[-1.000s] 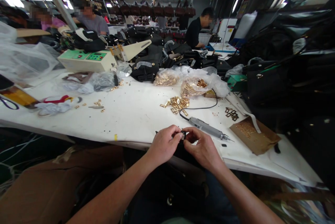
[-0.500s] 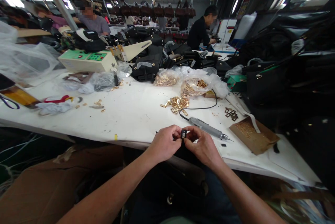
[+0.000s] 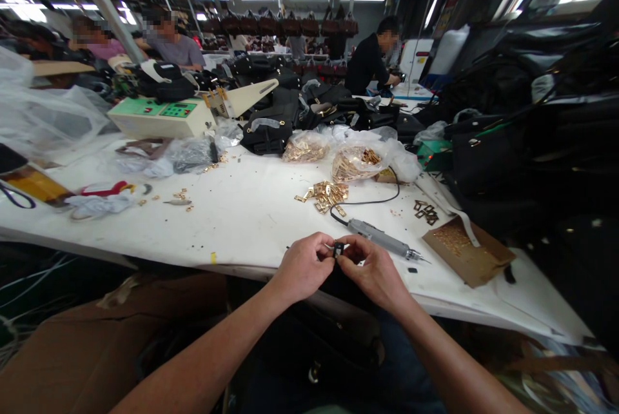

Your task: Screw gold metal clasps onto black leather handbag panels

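Observation:
Between both hands, at the front edge of the table, is a small black piece (image 3: 338,249) with a pale patch at its middle; its exact kind is too small to make out. My left hand (image 3: 305,266) pinches it from the left side. From the right, my right hand (image 3: 374,269) grips it with thumb and fingertips. A black bag (image 3: 333,336) with a metal clasp lies on my lap below the hands. Just beyond the right hand lies a grey electric screwdriver (image 3: 380,237). A small black scrap (image 3: 412,270) rests on the table beside it.
Gold metal fittings (image 3: 326,195) lie heaped on the white table (image 3: 242,207), with plastic bags (image 3: 360,162) of more behind. To the right are dark frames (image 3: 425,212) and a cardboard tray (image 3: 469,253) of small parts. A control box (image 3: 162,116) stands back left. People work beyond.
The small black piece has turned slightly between my fingertips, and its pale patch shows differently. Both hands stay almost in place. The view has shifted slightly.

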Tool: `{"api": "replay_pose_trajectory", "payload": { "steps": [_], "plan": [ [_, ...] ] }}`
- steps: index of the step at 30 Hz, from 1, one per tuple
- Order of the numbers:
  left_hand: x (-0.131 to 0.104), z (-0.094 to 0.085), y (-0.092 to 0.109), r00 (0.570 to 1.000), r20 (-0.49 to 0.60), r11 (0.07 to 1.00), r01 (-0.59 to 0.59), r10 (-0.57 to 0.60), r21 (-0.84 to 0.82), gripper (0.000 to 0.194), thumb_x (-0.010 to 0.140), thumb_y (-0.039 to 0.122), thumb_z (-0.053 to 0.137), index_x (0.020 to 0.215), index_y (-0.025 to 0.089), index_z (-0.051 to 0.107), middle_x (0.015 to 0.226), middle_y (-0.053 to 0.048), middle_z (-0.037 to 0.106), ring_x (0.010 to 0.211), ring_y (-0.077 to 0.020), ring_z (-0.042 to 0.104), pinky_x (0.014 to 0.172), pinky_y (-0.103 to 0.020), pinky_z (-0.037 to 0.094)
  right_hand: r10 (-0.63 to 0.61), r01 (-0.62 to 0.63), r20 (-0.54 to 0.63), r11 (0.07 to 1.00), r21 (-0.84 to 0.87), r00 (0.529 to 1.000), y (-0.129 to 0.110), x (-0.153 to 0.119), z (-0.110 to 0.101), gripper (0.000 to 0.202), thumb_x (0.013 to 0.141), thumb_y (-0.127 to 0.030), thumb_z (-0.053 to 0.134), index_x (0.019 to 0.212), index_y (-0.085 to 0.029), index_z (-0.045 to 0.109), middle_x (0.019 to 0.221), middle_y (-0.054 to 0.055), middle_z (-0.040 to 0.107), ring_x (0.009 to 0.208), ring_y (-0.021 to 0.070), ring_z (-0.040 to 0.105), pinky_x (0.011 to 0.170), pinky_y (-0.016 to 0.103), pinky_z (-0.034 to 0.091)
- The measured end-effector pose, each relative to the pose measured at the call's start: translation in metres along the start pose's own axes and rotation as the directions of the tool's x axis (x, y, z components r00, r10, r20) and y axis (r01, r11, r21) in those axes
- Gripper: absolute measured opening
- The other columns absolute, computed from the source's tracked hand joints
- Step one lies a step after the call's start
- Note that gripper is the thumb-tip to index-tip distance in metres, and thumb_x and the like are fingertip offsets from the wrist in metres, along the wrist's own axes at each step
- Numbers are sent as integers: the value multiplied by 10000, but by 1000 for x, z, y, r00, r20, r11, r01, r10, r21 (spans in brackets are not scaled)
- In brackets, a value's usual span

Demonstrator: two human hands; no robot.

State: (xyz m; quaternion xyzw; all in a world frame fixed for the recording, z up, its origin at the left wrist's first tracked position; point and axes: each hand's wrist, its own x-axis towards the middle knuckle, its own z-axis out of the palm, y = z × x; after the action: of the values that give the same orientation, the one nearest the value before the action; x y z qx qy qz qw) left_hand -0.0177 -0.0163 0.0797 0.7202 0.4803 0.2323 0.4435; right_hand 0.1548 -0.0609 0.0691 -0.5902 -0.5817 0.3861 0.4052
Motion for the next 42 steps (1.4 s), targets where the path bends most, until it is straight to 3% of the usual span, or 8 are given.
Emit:
{"api": "replay_pose_trajectory", "payload": {
  "steps": [11,17,23,29,31,34,38,42],
  "plan": [
    [1,0,0,999,-31,998,-46,44,-37,214,779,147,618,976,224,586,880,23,740,814,-157,685,760,-272,479,37,-38,23,995,94,999,-6,10,-11,199,863,-337,633,881,-181,756,784,11,720,745,181,632,720,289,479],
    [-2,4,0,998,-58,998,-26,23,-50,222,784,317,724,946,228,602,840,23,717,785,-169,680,741,-279,491,36,-39,19,991,126,999,-1,10,-8,200,852,-351,656,888,-188,766,826,20,735,778,191,647,724,290,486],
    [3,-8,-4,995,61,995,-81,85,-63,198,769,132,630,949,213,627,882,4,751,825,-169,701,814,-283,505,51,-56,37,987,151,998,1,9,-10,210,854,-368,664,891,-181,751,768,18,715,722,179,634,695,288,487],
    [-5,-21,-12,978,58,916,-210,202,342,298,861,302,665,1153,252,693,1144,-57,749,1081,-264,669,986,-381,466,70,-76,39,976,205,997,4,8,-13,230,857,-382,679,896,-168,752,723,10,687,675,164,614,666,280,472],
    [-9,-22,-14,952,133,829,-304,274,470,374,846,405,724,1192,266,695,1115,-71,749,1052,-289,668,966,-397,459,53,-64,55,971,231,997,3,6,-14,233,859,-385,683,895,-165,752,735,14,689,684,164,614,671,281,475],
    [-13,-24,-10,916,265,757,-400,302,517,174,926,366,632,1011,273,751,905,-54,751,869,-249,673,843,-351,458,24,-50,104,966,255,994,-4,-1,-17,239,861,-392,693,888,-161,749,751,24,698,698,164,616,677,281,481],
    [-26,-25,4,903,354,860,-370,243,352,259,913,359,606,702,233,689,628,6,598,637,-166,541,656,-271,389,58,-124,209,939,321,976,-15,-20,-22,276,841,-433,723,866,-159,740,749,27,699,678,162,626,679,284,513],
    [-37,-11,-4,808,587,972,-180,60,149,304,873,384,583,626,208,584,533,54,421,514,-124,410,491,-234,299,117,-219,299,916,337,947,1,-37,-18,294,812,-449,745,865,-159,741,744,28,711,646,158,634,646,276,519]
  ]
}}
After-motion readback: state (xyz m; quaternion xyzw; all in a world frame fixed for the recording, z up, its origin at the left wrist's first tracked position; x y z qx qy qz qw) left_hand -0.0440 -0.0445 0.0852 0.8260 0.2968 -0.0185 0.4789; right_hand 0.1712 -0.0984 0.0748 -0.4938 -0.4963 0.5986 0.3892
